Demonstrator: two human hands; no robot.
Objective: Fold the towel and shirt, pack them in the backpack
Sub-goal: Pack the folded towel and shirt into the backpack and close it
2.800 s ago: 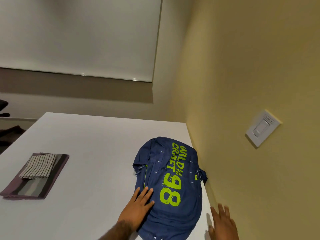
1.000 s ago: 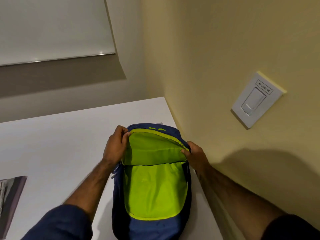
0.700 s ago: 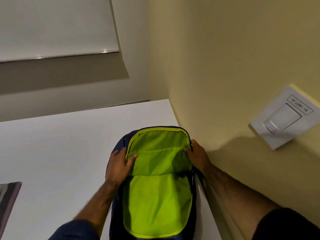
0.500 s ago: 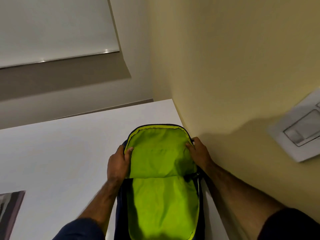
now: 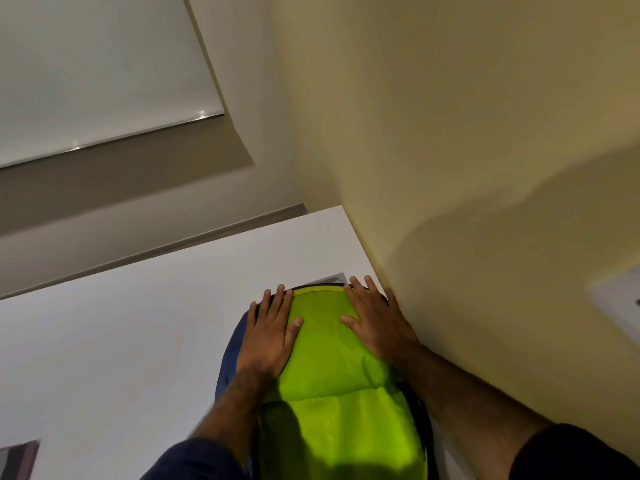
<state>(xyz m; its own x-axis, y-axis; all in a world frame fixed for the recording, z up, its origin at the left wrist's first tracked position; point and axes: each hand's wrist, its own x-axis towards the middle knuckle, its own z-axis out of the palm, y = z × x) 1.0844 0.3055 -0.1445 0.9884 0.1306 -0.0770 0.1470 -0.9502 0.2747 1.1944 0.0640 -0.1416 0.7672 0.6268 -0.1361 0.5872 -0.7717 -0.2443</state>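
On backpack point(image 5: 332, 368): both flat hands

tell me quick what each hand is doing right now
Left hand: open, flat on the backpack's green lining, holding nothing.
Right hand: open, flat on the same lining, holding nothing.
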